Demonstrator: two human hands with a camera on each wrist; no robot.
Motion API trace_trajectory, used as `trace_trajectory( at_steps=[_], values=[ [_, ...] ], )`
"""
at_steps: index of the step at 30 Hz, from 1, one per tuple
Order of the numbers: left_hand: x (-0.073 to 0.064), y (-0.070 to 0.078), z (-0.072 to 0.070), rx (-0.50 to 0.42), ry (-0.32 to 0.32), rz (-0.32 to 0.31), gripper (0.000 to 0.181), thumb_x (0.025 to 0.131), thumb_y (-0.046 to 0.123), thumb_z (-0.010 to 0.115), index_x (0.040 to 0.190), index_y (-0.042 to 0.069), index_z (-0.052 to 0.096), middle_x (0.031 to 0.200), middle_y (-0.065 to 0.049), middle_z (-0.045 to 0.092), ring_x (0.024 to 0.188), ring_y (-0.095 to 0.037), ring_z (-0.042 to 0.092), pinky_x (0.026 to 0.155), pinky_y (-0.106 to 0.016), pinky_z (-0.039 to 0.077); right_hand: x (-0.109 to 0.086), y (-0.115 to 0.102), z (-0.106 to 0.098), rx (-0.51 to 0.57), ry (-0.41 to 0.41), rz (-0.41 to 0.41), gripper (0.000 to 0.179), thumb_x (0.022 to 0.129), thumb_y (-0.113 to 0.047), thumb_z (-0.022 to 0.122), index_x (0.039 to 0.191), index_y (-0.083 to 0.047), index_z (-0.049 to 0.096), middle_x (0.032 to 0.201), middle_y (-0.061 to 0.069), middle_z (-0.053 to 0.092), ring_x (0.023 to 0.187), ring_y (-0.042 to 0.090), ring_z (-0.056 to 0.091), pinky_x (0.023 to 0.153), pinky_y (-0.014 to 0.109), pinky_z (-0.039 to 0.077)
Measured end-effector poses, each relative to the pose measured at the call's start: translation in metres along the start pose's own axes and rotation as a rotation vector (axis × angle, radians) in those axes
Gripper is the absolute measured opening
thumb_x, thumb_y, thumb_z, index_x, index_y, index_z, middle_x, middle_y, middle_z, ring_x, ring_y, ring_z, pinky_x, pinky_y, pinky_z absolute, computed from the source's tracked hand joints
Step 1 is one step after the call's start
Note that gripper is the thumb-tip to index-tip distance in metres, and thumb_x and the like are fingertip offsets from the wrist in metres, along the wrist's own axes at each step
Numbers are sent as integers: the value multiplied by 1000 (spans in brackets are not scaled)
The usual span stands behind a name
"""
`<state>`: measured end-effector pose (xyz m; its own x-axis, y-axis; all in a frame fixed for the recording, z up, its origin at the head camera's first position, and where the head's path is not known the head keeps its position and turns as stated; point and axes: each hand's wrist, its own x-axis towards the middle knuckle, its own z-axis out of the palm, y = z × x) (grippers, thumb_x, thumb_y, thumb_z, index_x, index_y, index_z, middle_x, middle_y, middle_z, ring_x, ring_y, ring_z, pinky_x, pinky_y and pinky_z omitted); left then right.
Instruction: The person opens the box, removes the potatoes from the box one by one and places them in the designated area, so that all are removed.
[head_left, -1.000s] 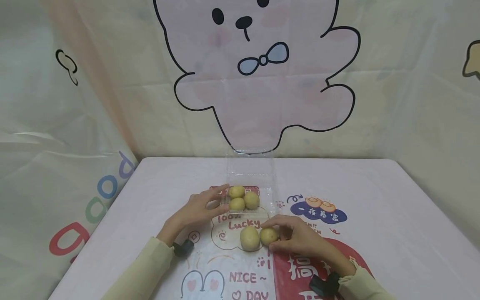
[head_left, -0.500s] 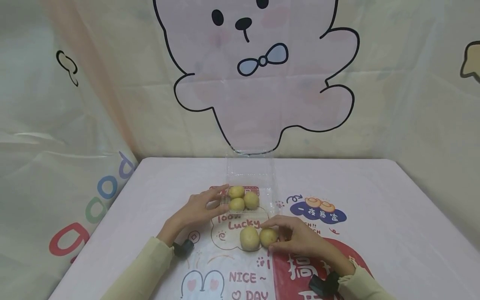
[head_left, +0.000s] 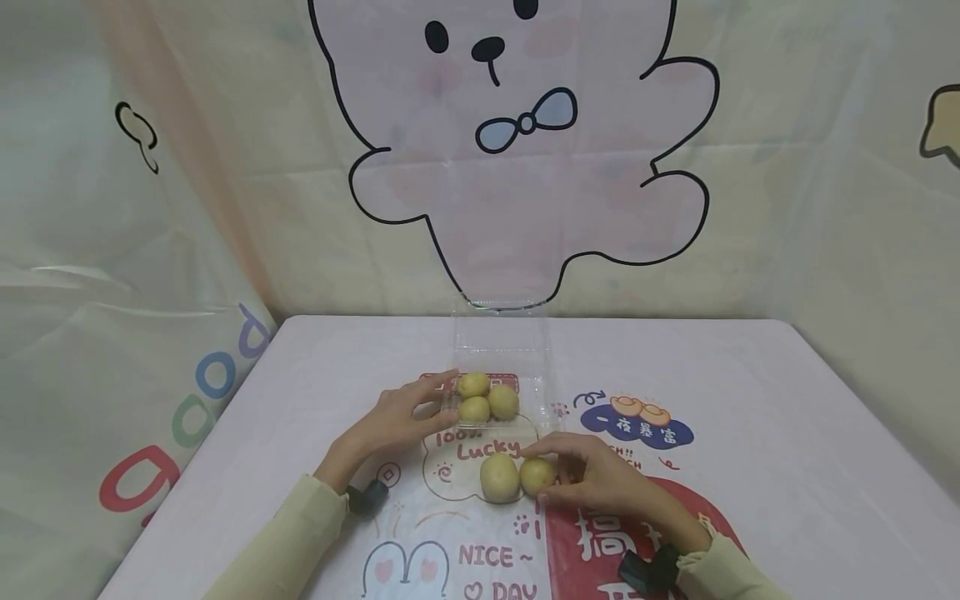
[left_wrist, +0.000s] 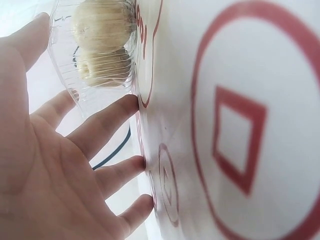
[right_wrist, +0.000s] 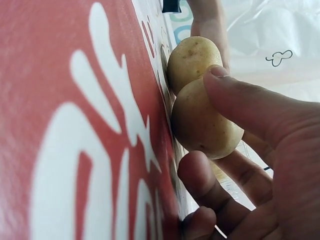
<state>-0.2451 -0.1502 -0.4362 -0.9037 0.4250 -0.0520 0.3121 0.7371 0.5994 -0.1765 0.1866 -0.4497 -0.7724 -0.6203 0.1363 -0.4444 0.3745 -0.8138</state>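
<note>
My right hand [head_left: 600, 477] pinches a small yellow potato [right_wrist: 202, 122] between thumb and fingers, low at the tabletop. Against its left side lies a larger potato [head_left: 498, 478]. Farther back stands a clear plastic box [head_left: 535, 402], its lid [head_left: 501, 331] tipped back. Three potatoes [head_left: 474, 409] sit in the box's left and middle part. At the left wall of the box is my left hand [head_left: 397, 415], fingers spread and fairly straight, fingertips right at the plastic. In the left wrist view, its lower fingers [left_wrist: 122, 175] reach down to the tabletop.
A white table [head_left: 750, 400] carries a printed cover with red lettering and drawings. Behind it hangs a pale curtain [head_left: 315, 267] with a bear outline. A small black device [head_left: 367, 497] is strapped on each wrist.
</note>
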Motion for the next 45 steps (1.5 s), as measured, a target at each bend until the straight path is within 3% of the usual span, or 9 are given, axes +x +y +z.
trace_trajectory(
  at_steps=[17,23,31,39,45],
  values=[
    [1,0,1,1,0,-2,72,94,66,58,157,47,30,149,1,59,157,-30,27,122,-71,11,-1,0,-2,5,-10,17,50,86,-31,82,133,-20,67,107,-4,71,69,7,57,59,21,49],
    [0,0,1,-5,1,-3,73,93,67,58,157,47,30,149,1,59,157,-29,27,122,-71,10,-1,0,-4,14,-15,-7,50,86,-28,82,132,-16,67,117,-1,72,68,6,57,59,21,50],
    [-1,0,1,-16,-3,-2,72,93,67,58,157,48,30,149,1,59,157,-30,26,123,-71,9,-1,-1,-4,-16,-2,-32,51,86,-28,83,132,-14,67,116,-2,72,66,4,56,58,21,51],
    [-2,0,1,-25,-5,14,72,94,66,58,157,48,29,150,2,57,157,-30,25,122,-71,10,-1,-3,-6,-55,45,-102,50,84,-28,84,130,-16,68,105,-4,73,65,1,56,57,21,50],
    [-1,0,1,-16,1,14,72,93,66,59,157,49,30,149,2,59,157,-30,28,122,-72,10,1,-3,-8,-49,88,-194,47,85,-25,83,127,-10,69,108,3,74,65,0,55,56,21,50]
  ],
)
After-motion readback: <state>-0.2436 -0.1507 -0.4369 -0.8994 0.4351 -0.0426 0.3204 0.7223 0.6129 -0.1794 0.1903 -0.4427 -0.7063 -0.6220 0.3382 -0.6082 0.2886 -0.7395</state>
